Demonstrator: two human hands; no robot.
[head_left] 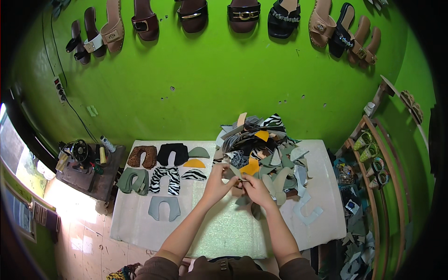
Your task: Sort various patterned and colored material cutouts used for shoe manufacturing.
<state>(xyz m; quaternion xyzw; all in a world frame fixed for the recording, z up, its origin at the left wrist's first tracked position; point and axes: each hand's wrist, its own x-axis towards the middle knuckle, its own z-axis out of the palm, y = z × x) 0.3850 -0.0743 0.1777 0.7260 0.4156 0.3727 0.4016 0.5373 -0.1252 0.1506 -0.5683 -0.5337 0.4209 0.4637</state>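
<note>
Both hands meet over the near side of a heap of cut material scraps (280, 161) on the table. My left hand (218, 185) and my right hand (257, 191) are closed in pinches, fingertips together on a grey-green piece of material (236, 171), partly hidden by the fingers. To the left lie sorted U-shaped pieces: brown patterned (148, 161), black (172, 150), olive green (125, 182), zebra-print (157, 179) and grey (164, 202). Beside them are a green half-moon piece (199, 152), a yellow one (194, 164) and a zebra-print one (193, 174).
A pale cloth covers the table (135, 221). Left of it stands a sewing machine (80, 151) with thread spools. On the right are a wooden rack (392, 186) with shoes and more scraps (357, 252) low down. Sandals (243, 16) hang on the green wall.
</note>
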